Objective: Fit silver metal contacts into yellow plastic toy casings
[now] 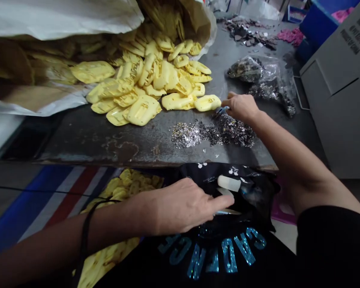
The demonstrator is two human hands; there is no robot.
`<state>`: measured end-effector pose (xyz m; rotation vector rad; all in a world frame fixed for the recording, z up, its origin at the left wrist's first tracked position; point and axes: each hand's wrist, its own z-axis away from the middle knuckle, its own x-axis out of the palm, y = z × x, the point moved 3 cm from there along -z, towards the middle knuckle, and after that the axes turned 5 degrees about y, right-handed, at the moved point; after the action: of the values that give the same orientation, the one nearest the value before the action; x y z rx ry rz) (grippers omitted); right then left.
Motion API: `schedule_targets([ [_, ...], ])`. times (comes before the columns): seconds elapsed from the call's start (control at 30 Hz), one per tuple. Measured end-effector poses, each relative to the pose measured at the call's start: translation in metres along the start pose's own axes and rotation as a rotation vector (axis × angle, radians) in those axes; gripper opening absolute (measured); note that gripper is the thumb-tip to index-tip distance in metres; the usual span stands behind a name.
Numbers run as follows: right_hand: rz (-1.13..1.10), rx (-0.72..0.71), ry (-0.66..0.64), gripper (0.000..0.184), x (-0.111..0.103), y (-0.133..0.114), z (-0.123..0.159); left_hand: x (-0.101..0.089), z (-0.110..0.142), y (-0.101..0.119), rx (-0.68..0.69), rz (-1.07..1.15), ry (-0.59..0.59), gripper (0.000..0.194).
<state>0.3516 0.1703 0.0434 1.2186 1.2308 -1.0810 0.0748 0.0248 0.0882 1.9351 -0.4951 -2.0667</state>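
My left hand (183,204) is over my lap, its fingers curled and the index finger stretched forward. A thin shiny pointed strip (228,212) sticks out below that finger; its kind is unclear. Just beyond the fingertip, a whitish rounded piece (229,183) lies on the black printed cloth (204,172). My right hand (241,106) reaches onto the table with its fingers drawn together, at the back of a pile of small metal parts (237,130). Whatever is between those fingers is hidden. Beside them are a small bluish bit (220,112) and a yellow plastic shell (208,103).
Yellow plastic shells (144,110) spill from a big paper-lined sack (63,18) on the left. Behind my right hand lies a clear bag of metal parts (267,76). Dark flat pieces (246,32), a blue bin (318,24) and a grey carton (342,96) stand farther right.
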Motion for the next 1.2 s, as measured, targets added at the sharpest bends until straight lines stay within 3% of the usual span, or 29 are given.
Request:
schedule_targets([
  [0.13,0.034,-0.058,0.007,0.030,0.019,-0.005,-0.019,-0.002,0.018,-0.004,0.025,0.043,0.146,0.052],
  [0.33,-0.046,-0.062,0.027,0.024,0.017,-0.001,-0.017,-0.010,0.035,-0.026,-0.138,0.384,0.366,0.023],
  [0.43,-0.020,-0.035,-0.039,0.037,0.015,-0.002,-0.019,-0.012,0.026,-0.028,-0.200,0.500,0.398,0.019],
  [0.5,-0.004,-0.020,-0.056,0.033,0.014,-0.004,-0.020,-0.009,0.015,-0.026,-0.200,0.523,0.396,0.018],
  [0.67,-0.025,-0.028,-0.002,0.032,0.022,-0.004,-0.024,0.006,-0.005,-0.020,-0.065,0.569,0.292,0.024],
  [0.8,-0.116,-0.030,0.085,0.020,0.021,0.004,-0.022,0.011,0.002,-0.013,-0.052,0.549,0.261,0.027],
  [1.0,-0.134,0.015,0.160,0.019,-0.009,0.013,0.000,0.009,0.018,-0.001,-0.019,0.344,0.397,0.024],
  [1.1,-0.070,0.052,0.097,0.024,-0.018,0.016,0.017,0.005,0.022,0.004,0.027,0.365,0.447,0.023],
  [1.2,-0.078,0.083,0.080,0.031,-0.019,0.022,0.028,-0.002,0.024,0.000,-0.023,0.463,0.590,0.020],
])
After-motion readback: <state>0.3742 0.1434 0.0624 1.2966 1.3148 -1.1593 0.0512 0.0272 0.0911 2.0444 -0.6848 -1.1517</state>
